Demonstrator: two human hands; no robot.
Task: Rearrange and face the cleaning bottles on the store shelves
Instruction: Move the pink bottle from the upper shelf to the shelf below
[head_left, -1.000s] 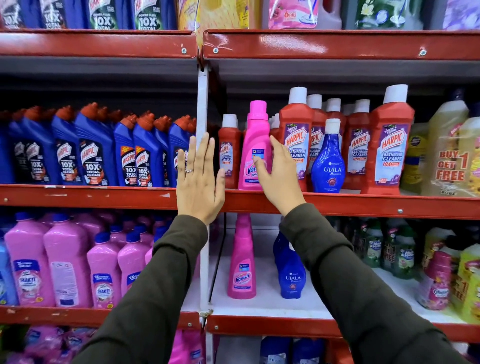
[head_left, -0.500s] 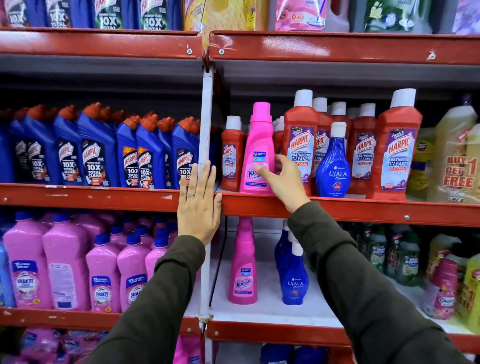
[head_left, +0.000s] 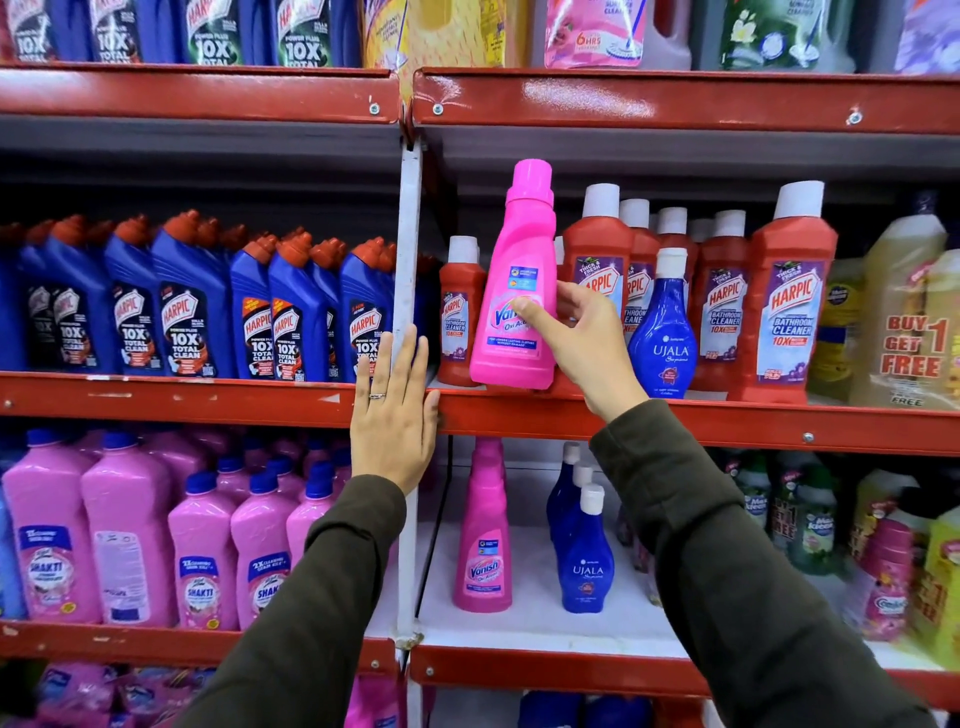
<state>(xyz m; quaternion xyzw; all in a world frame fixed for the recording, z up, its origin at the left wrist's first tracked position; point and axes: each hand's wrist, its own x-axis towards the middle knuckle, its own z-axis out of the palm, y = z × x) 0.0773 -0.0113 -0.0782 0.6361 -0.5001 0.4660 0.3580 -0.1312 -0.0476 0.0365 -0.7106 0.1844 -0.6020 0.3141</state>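
One pink Vanish bottle (head_left: 517, 291) now lifted off the shelf (head_left: 675, 421) in the right hand's (head_left: 582, 332) grip, likely being moved; left hand (head_left: 395, 415) flat, open.

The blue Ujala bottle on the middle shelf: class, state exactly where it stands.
In the head view, the blue Ujala bottle stands at the front edge of the middle shelf, right of centre, among the red Harpic bottles, just right of the right hand.

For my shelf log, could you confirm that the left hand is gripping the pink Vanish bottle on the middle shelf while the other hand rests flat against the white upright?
Not quite: the head view shows the right hand gripping the pink Vanish bottle on the middle shelf, while the left hand rests flat against the white upright.
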